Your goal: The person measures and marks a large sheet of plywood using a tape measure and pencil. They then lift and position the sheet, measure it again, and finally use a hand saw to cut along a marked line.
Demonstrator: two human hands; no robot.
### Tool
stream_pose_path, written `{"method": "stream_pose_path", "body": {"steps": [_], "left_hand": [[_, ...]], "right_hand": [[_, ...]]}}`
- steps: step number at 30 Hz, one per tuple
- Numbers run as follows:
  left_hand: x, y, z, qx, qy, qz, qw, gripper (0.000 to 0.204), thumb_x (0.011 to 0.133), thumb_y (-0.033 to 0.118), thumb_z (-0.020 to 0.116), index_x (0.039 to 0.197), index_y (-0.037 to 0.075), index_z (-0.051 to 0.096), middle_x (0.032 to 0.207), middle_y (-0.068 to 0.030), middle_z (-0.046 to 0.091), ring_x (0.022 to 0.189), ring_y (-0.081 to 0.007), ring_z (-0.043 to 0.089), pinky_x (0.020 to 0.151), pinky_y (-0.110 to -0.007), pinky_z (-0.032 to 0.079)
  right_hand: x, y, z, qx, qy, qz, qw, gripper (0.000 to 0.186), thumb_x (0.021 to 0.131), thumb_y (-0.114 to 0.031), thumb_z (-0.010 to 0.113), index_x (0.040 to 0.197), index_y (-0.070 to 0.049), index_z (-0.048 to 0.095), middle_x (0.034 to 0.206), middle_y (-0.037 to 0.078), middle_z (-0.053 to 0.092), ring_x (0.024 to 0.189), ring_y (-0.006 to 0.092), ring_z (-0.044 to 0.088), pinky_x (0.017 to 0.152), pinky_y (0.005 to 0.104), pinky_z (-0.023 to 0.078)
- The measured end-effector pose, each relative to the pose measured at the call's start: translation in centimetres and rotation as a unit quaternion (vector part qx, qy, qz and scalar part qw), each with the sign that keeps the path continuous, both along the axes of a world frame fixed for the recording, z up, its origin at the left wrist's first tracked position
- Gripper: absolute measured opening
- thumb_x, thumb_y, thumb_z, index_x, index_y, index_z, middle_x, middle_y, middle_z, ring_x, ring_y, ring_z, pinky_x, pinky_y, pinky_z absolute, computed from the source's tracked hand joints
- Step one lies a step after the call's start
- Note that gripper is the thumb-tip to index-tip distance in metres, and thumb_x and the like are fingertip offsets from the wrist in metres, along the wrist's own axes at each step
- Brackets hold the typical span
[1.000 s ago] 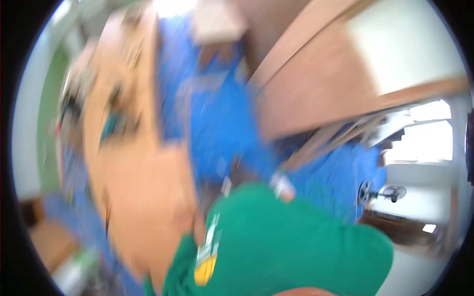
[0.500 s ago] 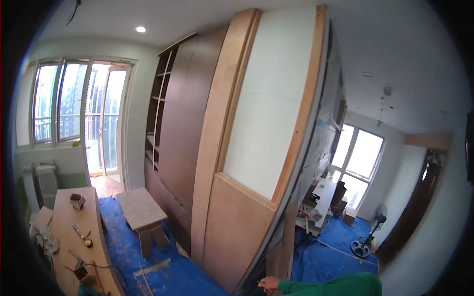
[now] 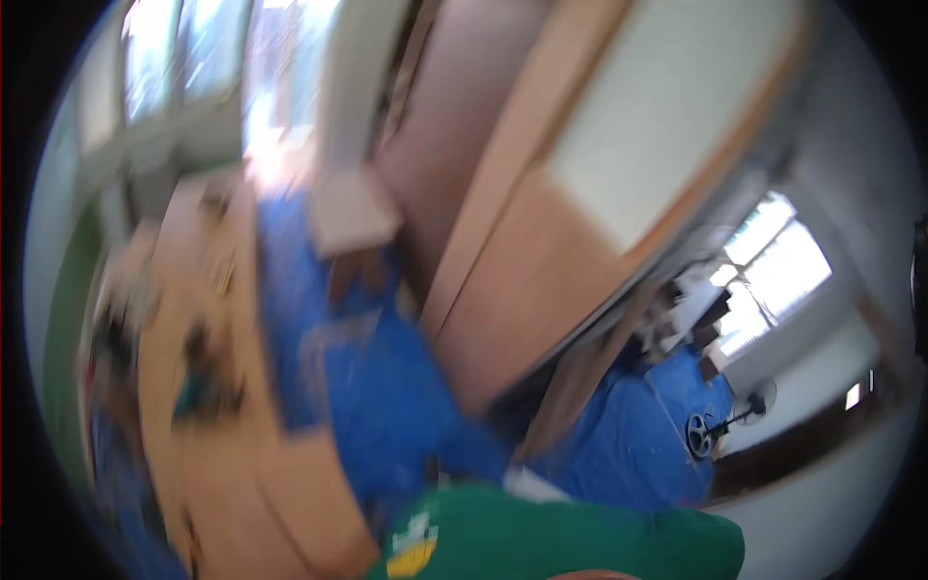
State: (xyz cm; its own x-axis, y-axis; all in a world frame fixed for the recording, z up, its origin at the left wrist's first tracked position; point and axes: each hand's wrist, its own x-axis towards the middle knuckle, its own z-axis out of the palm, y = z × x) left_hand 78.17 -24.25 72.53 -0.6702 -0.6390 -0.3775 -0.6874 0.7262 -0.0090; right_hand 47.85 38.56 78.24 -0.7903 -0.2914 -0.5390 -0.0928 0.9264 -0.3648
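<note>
The picture is smeared by fast head motion. Neither of my hands shows. At the bottom edge lies a green sleeve or shirt (image 3: 570, 536) with a small yellow patch; whose it is I cannot tell. A long wooden board or workbench (image 3: 208, 416) runs down the left, with several small dark tools blurred on it. Large wooden panels (image 3: 541, 280) lean upright in the middle of the room.
Blue sheeting (image 3: 387, 387) covers the floor between the bench and the panels and again at the right (image 3: 638, 435). A small wooden stool (image 3: 353, 217) stands at the back. A floor fan (image 3: 706, 430) sits at the right under a bright window (image 3: 773, 271).
The view has swung down from the ceiling and tall panels to the floor and bench, and blurred. The green cloth at the bottom edge fills more of the picture.
</note>
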Motion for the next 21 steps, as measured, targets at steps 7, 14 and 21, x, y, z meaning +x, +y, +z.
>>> {"method": "stream_pose_path", "body": {"steps": [7,14,21], "left_hand": [[19.0,0.3,-8.2,-0.115,-0.146,0.392,0.901,0.066,0.099,0.031,0.055,0.156,-0.001,0.044,0.157,-0.0283,0.047,0.141,-0.0506,0.049,0.116,-0.065,0.039],[8.7,7.0,5.4,-0.144,-0.013,0.494,0.858,0.103,0.090,0.031,0.074,0.167,0.000,0.013,0.172,-0.0310,0.014,0.159,-0.0525,0.010,0.126,-0.064,0.022],[1.5,14.6,3.8,-0.091,0.128,0.435,0.887,0.102,0.090,0.029,0.075,0.166,-0.003,0.015,0.169,-0.0334,0.021,0.158,-0.0491,0.018,0.130,-0.054,0.019]], "right_hand": [[-3.9,-0.6,3.8,0.011,-0.068,-0.030,0.997,0.042,0.100,-0.043,0.062,0.109,-0.003,0.075,0.092,0.019,0.077,0.094,0.0378,0.074,0.082,0.0505,0.057],[-9.1,-0.1,6.4,0.057,-0.097,-0.006,0.994,0.041,0.099,-0.042,0.063,0.108,-0.003,0.075,0.092,0.019,0.077,0.094,0.0364,0.074,0.081,0.0490,0.058],[-14.2,1.7,5.2,0.091,-0.142,0.062,0.984,0.041,0.099,-0.041,0.064,0.108,-0.003,0.076,0.091,0.019,0.077,0.094,0.0350,0.075,0.080,0.0476,0.058]]}}
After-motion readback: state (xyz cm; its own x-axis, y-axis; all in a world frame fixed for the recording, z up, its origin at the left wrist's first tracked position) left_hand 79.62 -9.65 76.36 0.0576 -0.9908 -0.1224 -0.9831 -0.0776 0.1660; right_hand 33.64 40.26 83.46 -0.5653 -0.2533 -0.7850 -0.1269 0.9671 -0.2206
